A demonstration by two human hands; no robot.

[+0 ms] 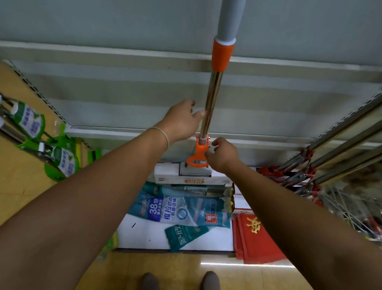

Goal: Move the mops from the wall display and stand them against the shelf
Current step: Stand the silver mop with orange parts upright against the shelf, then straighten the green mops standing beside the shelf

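Note:
A mop (213, 92) with a grey grip, an orange collar and a shiny metal pole stands upright against the grey shelf unit (111, 87). Its orange pull handle (197, 159) sits low on the pole, above the white mop head. My left hand (180, 121) touches the metal pole from the left, fingertips on it. My right hand (220, 153) pinches the orange handle bracket from the right. The mop head rests on packaged goods on the bottom shelf.
Green mops (34, 135) lean at the left on the wooden floor. Red-jointed metal-pole mops (314, 164) lean at the right. Blue packaged mop refills (186, 207) and red mats (255, 236) lie on the bottom shelf. My shoes (179, 289) show below.

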